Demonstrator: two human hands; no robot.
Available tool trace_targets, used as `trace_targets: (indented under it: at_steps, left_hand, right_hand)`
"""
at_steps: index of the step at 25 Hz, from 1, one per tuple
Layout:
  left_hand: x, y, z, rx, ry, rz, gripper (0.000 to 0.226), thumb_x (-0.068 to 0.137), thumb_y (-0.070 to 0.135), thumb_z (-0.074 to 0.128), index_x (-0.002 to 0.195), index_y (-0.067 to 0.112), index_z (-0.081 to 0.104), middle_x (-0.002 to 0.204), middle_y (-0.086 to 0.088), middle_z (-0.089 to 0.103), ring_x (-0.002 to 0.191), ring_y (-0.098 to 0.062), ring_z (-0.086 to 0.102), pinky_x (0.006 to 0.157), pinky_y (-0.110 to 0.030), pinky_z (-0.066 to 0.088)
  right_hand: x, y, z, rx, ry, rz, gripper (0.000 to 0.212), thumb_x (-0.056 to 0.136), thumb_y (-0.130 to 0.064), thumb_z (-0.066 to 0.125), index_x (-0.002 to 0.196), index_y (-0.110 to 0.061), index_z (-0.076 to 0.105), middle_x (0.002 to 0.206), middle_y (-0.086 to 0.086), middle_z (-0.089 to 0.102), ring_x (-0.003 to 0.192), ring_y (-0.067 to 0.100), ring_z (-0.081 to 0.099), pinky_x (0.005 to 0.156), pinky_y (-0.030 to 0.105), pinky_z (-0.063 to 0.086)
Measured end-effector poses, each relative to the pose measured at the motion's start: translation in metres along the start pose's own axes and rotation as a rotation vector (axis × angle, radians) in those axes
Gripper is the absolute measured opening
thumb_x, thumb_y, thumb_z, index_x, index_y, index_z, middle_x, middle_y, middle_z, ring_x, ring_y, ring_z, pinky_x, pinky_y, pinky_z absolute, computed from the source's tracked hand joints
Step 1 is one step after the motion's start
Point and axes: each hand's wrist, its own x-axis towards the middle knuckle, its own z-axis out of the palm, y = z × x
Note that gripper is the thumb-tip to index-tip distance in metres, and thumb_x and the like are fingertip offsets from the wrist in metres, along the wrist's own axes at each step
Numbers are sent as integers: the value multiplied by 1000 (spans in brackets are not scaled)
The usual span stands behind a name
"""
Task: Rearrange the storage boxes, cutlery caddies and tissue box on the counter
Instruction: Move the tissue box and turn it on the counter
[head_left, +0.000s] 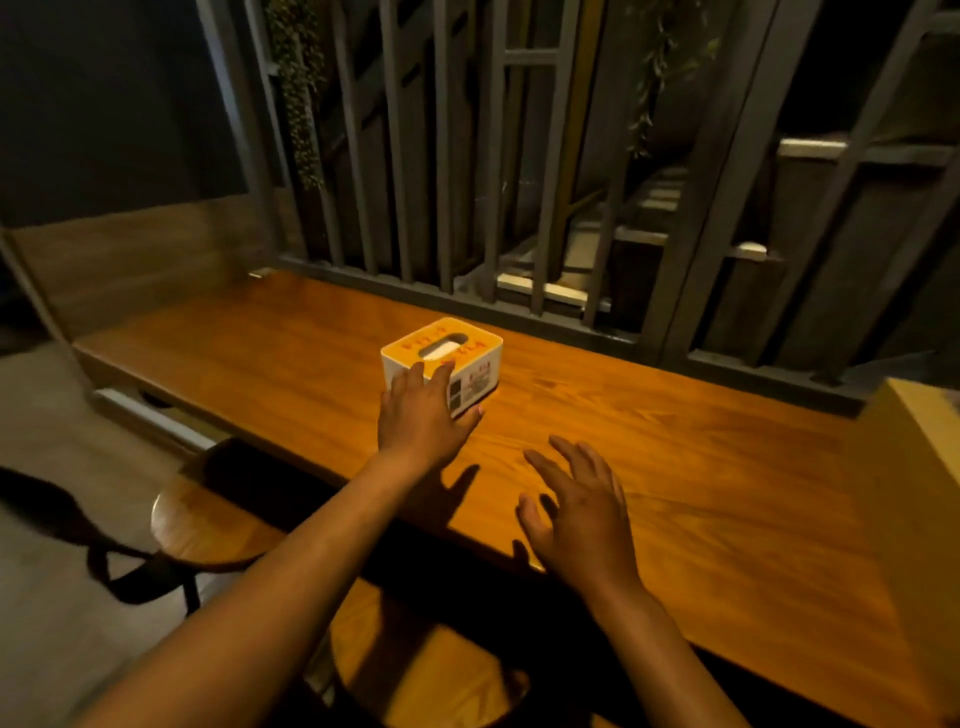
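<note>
A white tissue box (457, 347) with an orange top and a slot showing white tissue sits on the long wooden counter (701, 457), near its far edge. My left hand (423, 415) lies flat against the box's near side, fingers spread over its front face and top edge, thumb on the counter by its lower right corner. My right hand (576, 512) hovers over the counter nearer to me, fingers apart, holding nothing. No storage boxes or cutlery caddies are in view.
A grey metal railing (467, 208) runs along the counter's far edge. Two round wooden stools (208, 525) stand under the near edge. A yellow block (914, 467) sits at the counter's right end. A wooden wall panel (130, 260) closes the left.
</note>
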Motion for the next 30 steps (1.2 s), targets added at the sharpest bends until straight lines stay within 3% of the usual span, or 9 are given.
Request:
trace_targets:
  at_steps: [6, 10, 13, 17, 20, 26, 30]
  left_hand:
    - [86, -42, 20, -24, -259, -205, 110, 66, 79, 62, 153, 34, 13, 159, -20, 16, 143, -46, 18, 110, -58, 27]
    - [93, -53, 35, -51, -247, -126, 97, 63, 78, 65, 146, 40, 31, 155, -19, 24, 134, -43, 36, 99, -54, 46]
    - [78, -44, 32, -74, -290, -19, 99, 55, 83, 62, 142, 46, 34, 157, -14, 24, 130, -39, 44, 94, -51, 50]
    - [25, 5, 29, -111, -376, 83, 99, 59, 81, 64, 145, 47, 30, 163, -10, 10, 143, -37, 27, 106, -50, 41]
    - [-22, 52, 28, -135, -392, 149, 99, 61, 82, 61, 147, 46, 26, 163, -10, 6, 145, -36, 23, 104, -47, 40]
    - [-94, 141, 33, -80, -478, 222, 109, 61, 87, 55, 151, 41, 15, 164, -12, -3, 148, -39, 12, 108, -49, 37]
    - [-128, 190, 34, -91, -526, 249, 106, 62, 88, 53, 150, 42, 16, 164, -13, 0, 146, -41, 15, 106, -49, 38]
  right_hand:
    - [7, 4, 19, -92, -134, 83, 50, 86, -47, 54, 136, -44, 46, 153, -9, 35, 144, 20, 25, 114, 44, 29]
    - [12, 15, 16, -102, -121, 125, 49, 85, -46, 52, 134, -42, 50, 151, -8, 38, 142, 20, 28, 112, 43, 32]
    - [16, 17, 12, -102, -74, 148, 49, 83, -44, 56, 131, -40, 53, 148, -5, 42, 139, 22, 35, 108, 44, 37]
    - [9, 23, -3, -35, 3, 233, 54, 81, -38, 64, 133, -39, 50, 146, -5, 42, 135, 20, 37, 102, 46, 45]
    - [-6, 31, -21, 23, 70, 321, 57, 83, -30, 67, 135, -40, 47, 147, -7, 38, 135, 16, 34, 98, 42, 50]
    - [-62, 71, -80, -9, 114, 442, 56, 89, -9, 57, 136, -38, 48, 150, -9, 38, 137, 15, 33, 104, 39, 45]
    - [-85, 102, -133, -70, 53, 443, 49, 91, -10, 52, 132, -36, 54, 146, -8, 45, 133, 15, 40, 105, 38, 44]
